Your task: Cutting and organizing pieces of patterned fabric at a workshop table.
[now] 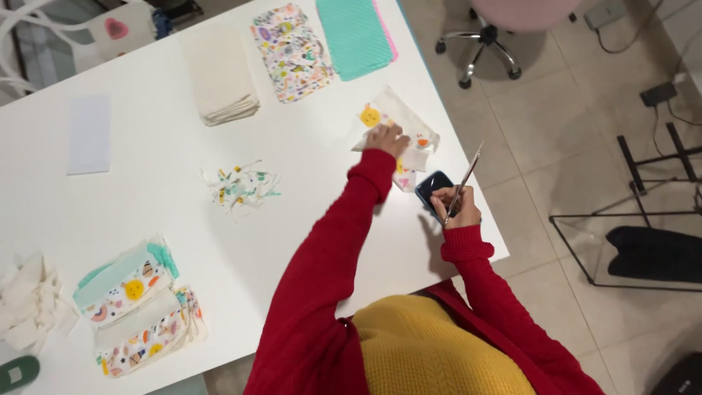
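Two hands work near the desk's right edge: the left hand lies flat, fingers spread, pressing a small printed fabric piece, while the right hand pinches slim metal scissors, blades closed, pointing up and away. Thin and limp, the fabric probably weighs little, slides easily on the smooth white desk, and is best taken at a corner or pinned flat. A dark phone lies beside it. Thread scraps sit mid-desk; folded cloth stacks line the far edge. Beyond is tiled floor.
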